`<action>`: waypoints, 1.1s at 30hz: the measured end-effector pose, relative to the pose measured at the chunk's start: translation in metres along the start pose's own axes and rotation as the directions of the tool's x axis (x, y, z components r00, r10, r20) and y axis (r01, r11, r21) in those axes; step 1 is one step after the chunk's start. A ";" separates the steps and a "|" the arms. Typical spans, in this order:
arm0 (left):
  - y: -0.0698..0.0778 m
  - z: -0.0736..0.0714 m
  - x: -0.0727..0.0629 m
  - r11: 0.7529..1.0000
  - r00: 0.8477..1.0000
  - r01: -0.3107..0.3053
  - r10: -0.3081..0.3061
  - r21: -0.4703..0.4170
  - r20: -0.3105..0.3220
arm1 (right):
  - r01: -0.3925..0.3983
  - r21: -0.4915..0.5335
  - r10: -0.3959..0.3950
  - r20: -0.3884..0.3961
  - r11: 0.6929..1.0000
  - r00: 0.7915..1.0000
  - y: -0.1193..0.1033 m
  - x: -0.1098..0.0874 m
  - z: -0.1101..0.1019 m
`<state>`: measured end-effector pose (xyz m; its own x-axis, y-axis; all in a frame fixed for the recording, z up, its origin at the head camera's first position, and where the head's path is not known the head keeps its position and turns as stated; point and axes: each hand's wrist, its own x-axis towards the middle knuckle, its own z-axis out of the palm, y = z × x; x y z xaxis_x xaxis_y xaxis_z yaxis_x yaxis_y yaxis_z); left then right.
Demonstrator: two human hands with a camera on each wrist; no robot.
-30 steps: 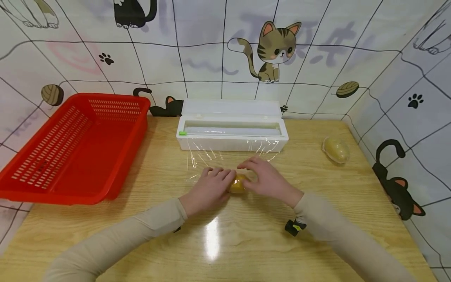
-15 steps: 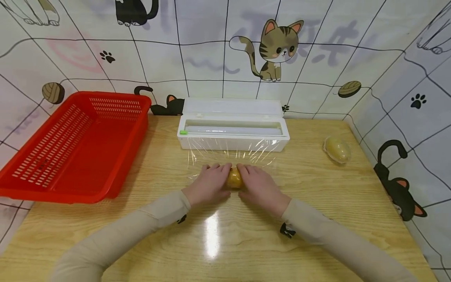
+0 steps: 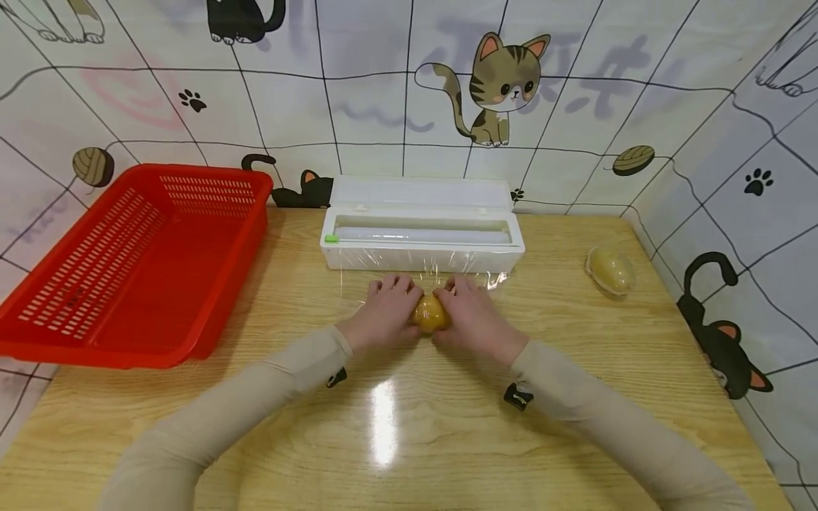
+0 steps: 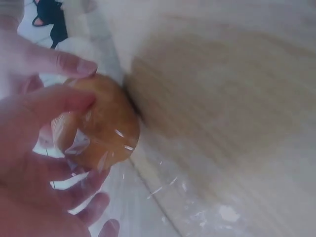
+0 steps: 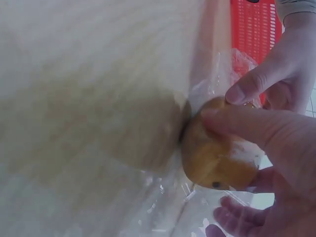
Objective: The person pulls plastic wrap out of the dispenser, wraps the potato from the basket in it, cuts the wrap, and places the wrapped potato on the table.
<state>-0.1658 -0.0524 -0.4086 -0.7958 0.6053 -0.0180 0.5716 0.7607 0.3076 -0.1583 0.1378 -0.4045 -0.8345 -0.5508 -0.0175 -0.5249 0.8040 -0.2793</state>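
A rounded yellow-orange fruit (image 3: 431,313) lies on the table in the middle of the head view, partly wrapped in clear cling film. My left hand (image 3: 386,310) grips its left side, and my right hand (image 3: 476,317) grips its right side. In the left wrist view, the left thumb presses on the fruit (image 4: 106,123) while the fingers curl under the film. In the right wrist view, a small dark spot shows on one end of the fruit (image 5: 212,158). Cling film (image 3: 424,277) stretches from the fruit back to the white dispenser box (image 3: 424,257), whose lid stands raised.
A second yellow fruit (image 3: 611,270), wrapped in film, lies at the right rear of the table (image 3: 575,440). At the left stands a red plastic basket (image 3: 185,348) with slotted sides. A cat-patterned sheet (image 3: 371,106) backs the table.
My right hand has come in against the fruit from a looser pose. Both hands have shifted forward with the fruit, towards the dispenser, and the film span between them is shorter.
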 end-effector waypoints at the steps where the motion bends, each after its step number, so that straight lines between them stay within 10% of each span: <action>1: 0.000 -0.002 0.002 1.000 1.000 0.005 -0.005 -0.005 0.020 | -0.002 -0.004 0.002 0.006 1.000 1.000 0.001 0.001 -0.001; 10: -0.007 -0.009 0.014 0.992 0.990 0.067 -0.054 -0.104 0.129 | 0.002 0.003 -0.002 0.041 1.000 0.999 0.007 0.007 -0.003; 18: -0.016 -0.012 0.014 0.966 0.995 0.042 -0.017 -0.255 0.096 | 0.081 0.026 -0.081 -0.012 0.996 0.997 0.016 0.011 -0.005; 33: -0.027 -0.008 0.017 0.979 0.995 -0.092 0.084 -0.181 -0.050 | 0.085 0.120 -0.086 0.000 0.989 0.996 0.024 0.014 -0.004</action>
<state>-0.1965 -0.0648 -0.4095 -0.7540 0.6545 0.0557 0.5966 0.6468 0.4751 -0.1834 0.1497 -0.4077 -0.7863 -0.6178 0.0065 -0.5702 0.7216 -0.3927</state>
